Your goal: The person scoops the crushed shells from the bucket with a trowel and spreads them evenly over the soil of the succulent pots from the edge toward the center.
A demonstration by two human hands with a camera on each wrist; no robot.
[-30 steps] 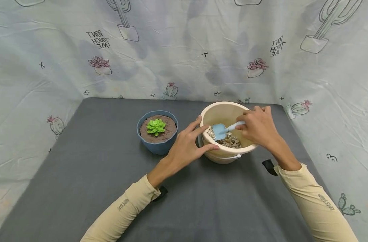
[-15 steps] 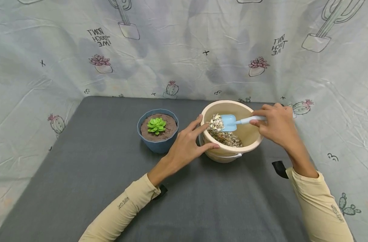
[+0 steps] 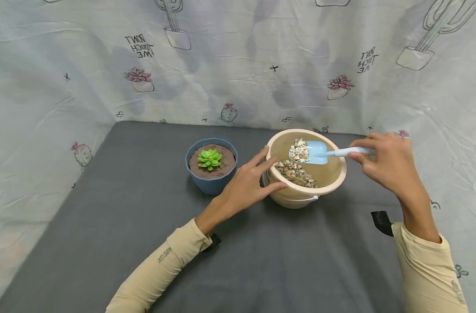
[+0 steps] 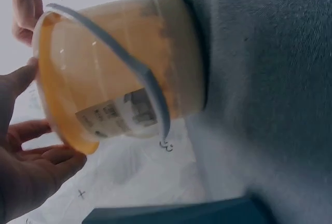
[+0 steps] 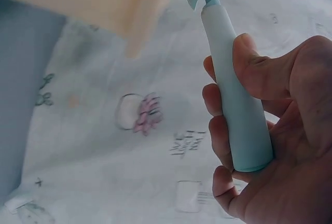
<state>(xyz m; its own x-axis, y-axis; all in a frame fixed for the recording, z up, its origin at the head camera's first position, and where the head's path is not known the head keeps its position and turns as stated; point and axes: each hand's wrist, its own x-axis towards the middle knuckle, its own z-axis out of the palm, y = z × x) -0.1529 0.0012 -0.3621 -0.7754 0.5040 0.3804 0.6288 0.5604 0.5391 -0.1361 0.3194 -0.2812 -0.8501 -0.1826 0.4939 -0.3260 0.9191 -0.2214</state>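
Note:
Spread along the left rim of a cream bucket point(image 3: 289, 203), my left hand point(image 3: 243, 189) rests its straight fingers and thumb against it. My right hand point(image 3: 390, 163) grips the white handle of a small light-blue shovel point(image 3: 318, 153). Pale stone chips point(image 3: 299, 151) fill the front of its blade, which is held level over the bucket's mouth. More brown and grey gravel point(image 3: 294, 173) lies in the bottom of the bucket. In the right wrist view, the fingers and thumb wrap the shovel handle point(image 5: 236, 94). The left wrist view shows the bucket's grey bail handle point(image 4: 111, 45) hanging down its side.
Left of the bucket, close by the left hand, stands a blue pot point(image 3: 208, 187) of brown soil with a green succulent point(image 3: 209, 159). A dark grey cloth point(image 3: 144, 187) covers the table. A cactus-print sheet point(image 3: 238, 61) hangs behind and at both sides.
My right hand has lifted the shovel from the gravel and drawn it rightward, with chips on its blade. My left hand has stayed at the bucket's rim.

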